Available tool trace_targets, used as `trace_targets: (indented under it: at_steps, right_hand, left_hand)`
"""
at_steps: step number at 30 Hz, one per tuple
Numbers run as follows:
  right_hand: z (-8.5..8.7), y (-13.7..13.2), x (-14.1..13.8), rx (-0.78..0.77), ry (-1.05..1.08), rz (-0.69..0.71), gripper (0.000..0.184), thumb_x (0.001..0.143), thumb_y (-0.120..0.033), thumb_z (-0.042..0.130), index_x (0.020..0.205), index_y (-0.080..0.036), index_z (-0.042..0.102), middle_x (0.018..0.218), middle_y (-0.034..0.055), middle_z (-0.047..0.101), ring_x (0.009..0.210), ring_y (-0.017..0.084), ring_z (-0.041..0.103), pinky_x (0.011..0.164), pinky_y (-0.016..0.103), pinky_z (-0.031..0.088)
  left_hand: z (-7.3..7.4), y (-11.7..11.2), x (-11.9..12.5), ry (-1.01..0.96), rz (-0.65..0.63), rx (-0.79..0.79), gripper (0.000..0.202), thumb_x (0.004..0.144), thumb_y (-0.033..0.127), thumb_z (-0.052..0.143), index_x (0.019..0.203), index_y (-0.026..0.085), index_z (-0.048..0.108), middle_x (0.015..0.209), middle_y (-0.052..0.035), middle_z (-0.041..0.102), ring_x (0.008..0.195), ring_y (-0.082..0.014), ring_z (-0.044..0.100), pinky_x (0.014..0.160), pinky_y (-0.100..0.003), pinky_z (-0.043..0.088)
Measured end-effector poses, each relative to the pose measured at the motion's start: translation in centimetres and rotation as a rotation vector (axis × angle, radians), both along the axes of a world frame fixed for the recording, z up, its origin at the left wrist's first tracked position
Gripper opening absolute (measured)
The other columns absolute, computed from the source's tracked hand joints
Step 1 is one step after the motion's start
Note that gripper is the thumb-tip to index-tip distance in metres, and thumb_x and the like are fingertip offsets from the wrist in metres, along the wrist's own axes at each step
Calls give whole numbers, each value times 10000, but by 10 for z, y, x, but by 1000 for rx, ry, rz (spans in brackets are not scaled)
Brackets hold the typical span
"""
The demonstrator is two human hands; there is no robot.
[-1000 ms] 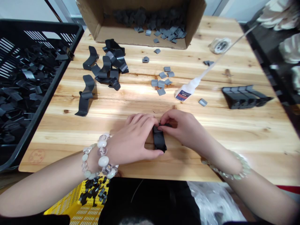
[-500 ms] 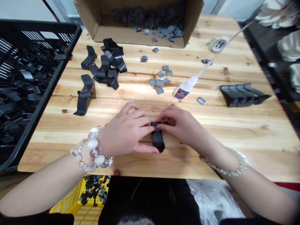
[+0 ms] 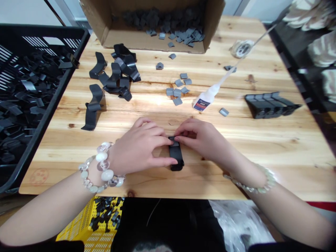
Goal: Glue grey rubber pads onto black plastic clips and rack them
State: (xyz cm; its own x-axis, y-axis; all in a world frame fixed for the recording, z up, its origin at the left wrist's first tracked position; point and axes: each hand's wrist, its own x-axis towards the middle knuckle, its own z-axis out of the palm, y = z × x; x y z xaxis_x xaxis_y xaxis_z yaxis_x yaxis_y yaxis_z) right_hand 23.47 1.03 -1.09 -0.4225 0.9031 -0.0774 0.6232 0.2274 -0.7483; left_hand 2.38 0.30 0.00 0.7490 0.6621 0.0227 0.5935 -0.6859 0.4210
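A black curved plastic clip (image 3: 176,156) lies on the wooden table (image 3: 262,147) near its front edge. My left hand (image 3: 139,147) pinches the clip from the left, thumb at its lower side and fingers at its top. My right hand (image 3: 202,138) is closed on the clip's upper end, fingertips pressed against it. What lies under the fingertips is hidden. Both wrists wear bead bracelets.
A glue bottle (image 3: 203,102) lies just beyond the hands, with loose grey pads (image 3: 177,92) beside it. Black clips (image 3: 118,75) are piled at the back left, a row of them (image 3: 270,105) at right. A cardboard box (image 3: 154,24) of grey pads stands behind; a black crate (image 3: 28,87) at left.
Both hands stay on the clip; the fingers of my left hand have spread slightly and shifted on it. The camera view has drifted a little.
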Motion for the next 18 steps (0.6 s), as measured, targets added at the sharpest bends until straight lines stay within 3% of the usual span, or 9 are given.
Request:
trace_targets:
  at_steps: [7,14,18]
  right_hand:
    - [-1,-2,-2,45,-25,0,68,793,-118,638,775,-156,691,781,20,596,729,115,551,660,242,426]
    - [1,3,5,-48,21,55,61,784,-162,660,839,-170,686,821,18,587,719,115,552,663,249,432]
    - [1,1,4,-19,-15,69,61,780,-168,671,840,-167,659,838,25,566,729,119,525,653,247,412]
  left_hand:
    - [-1,-3,2,9,-49,120,483,897,592,449,1057,197,678,1003,-58,680,997,-221,562,1021,-430,286]
    - [-2,-3,3,10,-95,211,482,903,579,448,1040,173,667,1019,-68,683,994,-227,566,1023,-438,298]
    - [-5,-4,2,-9,-87,251,476,892,583,467,1034,171,659,971,-57,688,971,-222,572,1017,-442,306]
